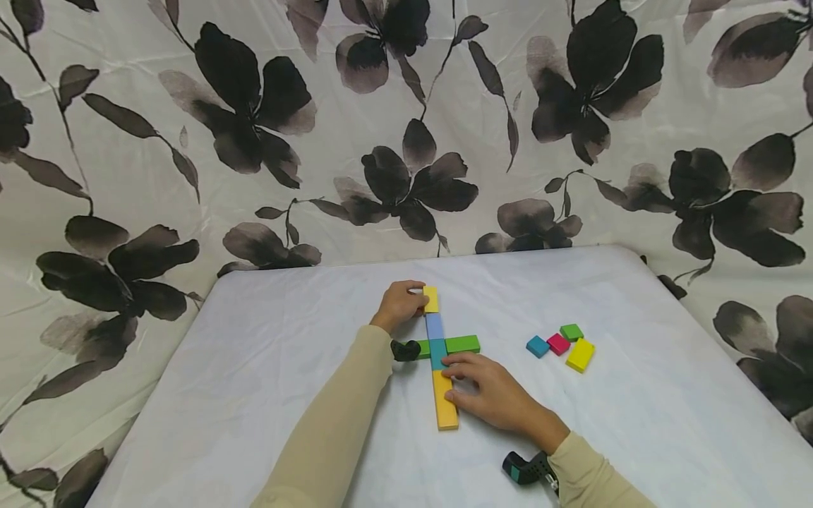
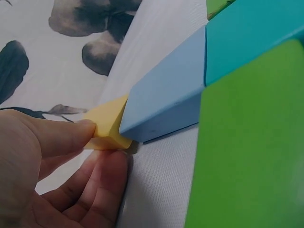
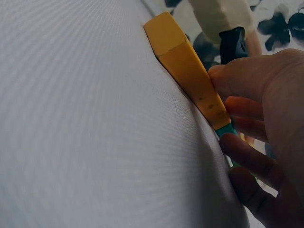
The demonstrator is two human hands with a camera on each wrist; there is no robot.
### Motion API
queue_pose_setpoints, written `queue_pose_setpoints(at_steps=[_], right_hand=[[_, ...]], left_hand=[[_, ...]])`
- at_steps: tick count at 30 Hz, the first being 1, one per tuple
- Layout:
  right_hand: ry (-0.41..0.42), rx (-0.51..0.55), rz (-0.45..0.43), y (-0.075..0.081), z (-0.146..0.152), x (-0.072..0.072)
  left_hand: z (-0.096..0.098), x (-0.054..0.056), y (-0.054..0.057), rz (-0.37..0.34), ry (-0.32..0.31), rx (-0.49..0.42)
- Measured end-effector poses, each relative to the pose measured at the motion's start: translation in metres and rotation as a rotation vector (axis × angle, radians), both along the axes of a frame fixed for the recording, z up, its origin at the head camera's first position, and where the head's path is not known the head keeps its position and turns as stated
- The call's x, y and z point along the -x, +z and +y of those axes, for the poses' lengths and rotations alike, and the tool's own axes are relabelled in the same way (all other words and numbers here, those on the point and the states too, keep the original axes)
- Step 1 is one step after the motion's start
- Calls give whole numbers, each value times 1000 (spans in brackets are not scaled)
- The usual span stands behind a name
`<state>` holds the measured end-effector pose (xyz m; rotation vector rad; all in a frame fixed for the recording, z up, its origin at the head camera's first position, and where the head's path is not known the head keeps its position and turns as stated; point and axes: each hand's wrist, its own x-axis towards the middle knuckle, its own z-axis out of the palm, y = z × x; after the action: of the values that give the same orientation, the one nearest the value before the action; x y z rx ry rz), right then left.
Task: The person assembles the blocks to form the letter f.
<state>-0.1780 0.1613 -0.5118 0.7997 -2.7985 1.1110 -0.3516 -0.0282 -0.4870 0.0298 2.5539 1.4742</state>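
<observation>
Wooden blocks lie in a cross on the white table. At its far end my left hand [image 1: 401, 305] pinches a small yellow block [image 1: 431, 300] between thumb and fingers. That block sits against the end of a light blue block [image 2: 166, 85], as the left wrist view shows. A teal block [image 1: 437, 353] forms the middle, with green blocks [image 1: 463, 344] on both sides. Nearest me is a long orange-yellow block [image 1: 445, 409]. My right hand [image 1: 498, 395] rests by it, thumb touching that block [image 3: 190, 71] and fingertips at the teal block, fingers loosely bent.
To the right lie a loose blue block [image 1: 537, 346], a red block [image 1: 558, 344], a green block [image 1: 571, 331] and a yellow block [image 1: 580, 355]. White cloth covers the table [image 1: 254, 367]. A floral curtain [image 1: 406, 106] hangs behind the far edge.
</observation>
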Motion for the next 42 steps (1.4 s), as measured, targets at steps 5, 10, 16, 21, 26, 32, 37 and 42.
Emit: queue_pose_setpoints(at_steps=[5,10,16,21,26,32,37,42], right_hand=[[-7,6,-7,1,0,1],[-7,0,-13,0,-1,0],[-8,3,-6,0,0,1],[-10,3,-8,-1,0,1],[-9,9,-14,-1,0,1],[-7,9,-18,1,1,0],[-9,20,-19,3,0,1],[-4,14,-23,1,0,0]], left_hand=[[1,-1,3,-10,-4,0],[1,-2,3,-11,4,13],[4,-1,0,-2,25,10],[4,-2,1,-7,30,30],[4,-2,1,-17,34,48],[4,2,1,-30,18,67],[5,5,-1,-22,13,80],[4,2,-2,-23,7,97]])
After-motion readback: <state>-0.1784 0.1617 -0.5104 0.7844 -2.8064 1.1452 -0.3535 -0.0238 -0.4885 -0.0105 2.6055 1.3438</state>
